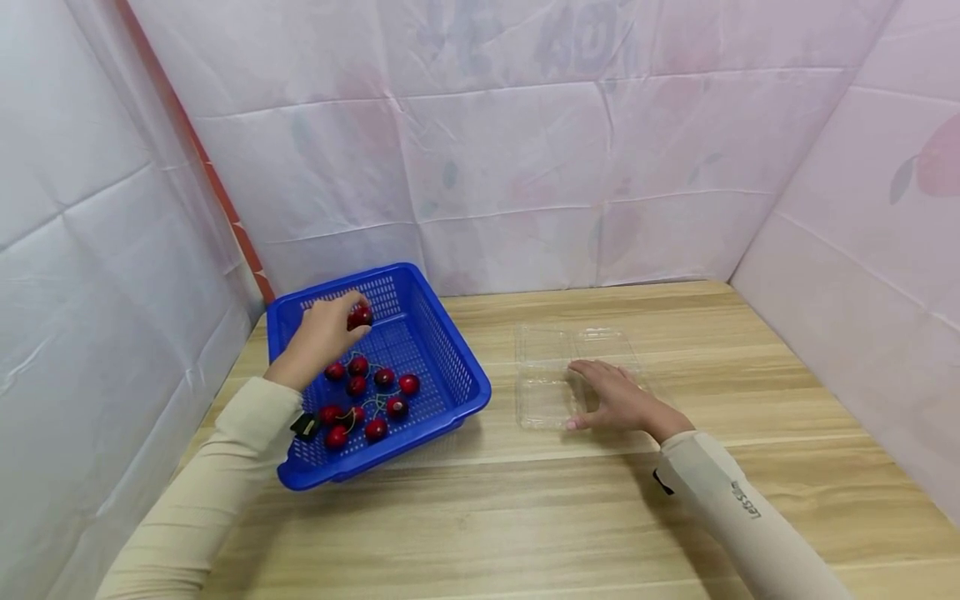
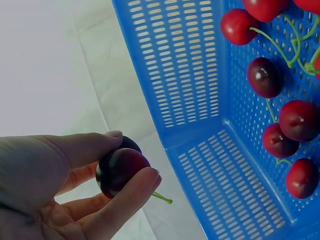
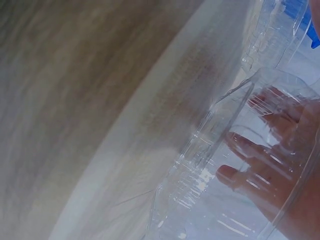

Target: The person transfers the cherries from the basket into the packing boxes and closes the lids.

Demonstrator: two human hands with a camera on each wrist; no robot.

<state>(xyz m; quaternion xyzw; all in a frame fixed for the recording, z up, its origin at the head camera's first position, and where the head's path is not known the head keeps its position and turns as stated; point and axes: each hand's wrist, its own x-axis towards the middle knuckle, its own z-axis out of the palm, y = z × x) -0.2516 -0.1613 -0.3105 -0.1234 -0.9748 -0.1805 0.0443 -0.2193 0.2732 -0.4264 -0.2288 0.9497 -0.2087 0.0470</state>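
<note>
Steadying, it seems, the clear clamshell (image 1: 544, 392), the right hand (image 1: 618, 402) rests loosely spread while the left hand (image 1: 324, 333) pinches two cherries (image 2: 120, 172) above the blue basket (image 1: 452, 354).

Cherries (image 1: 356, 386) in sight: 12 | blue basket (image 1: 457, 354): 1 | clear container (image 1: 543, 393): 1

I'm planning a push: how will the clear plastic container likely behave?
The clear plastic container looks thin-walled and see-through, so it is probably light and easily shifted. Those thin walls would likely flex if squeezed. Its glossy, glinting surface may feel slippery to the hands.
</note>
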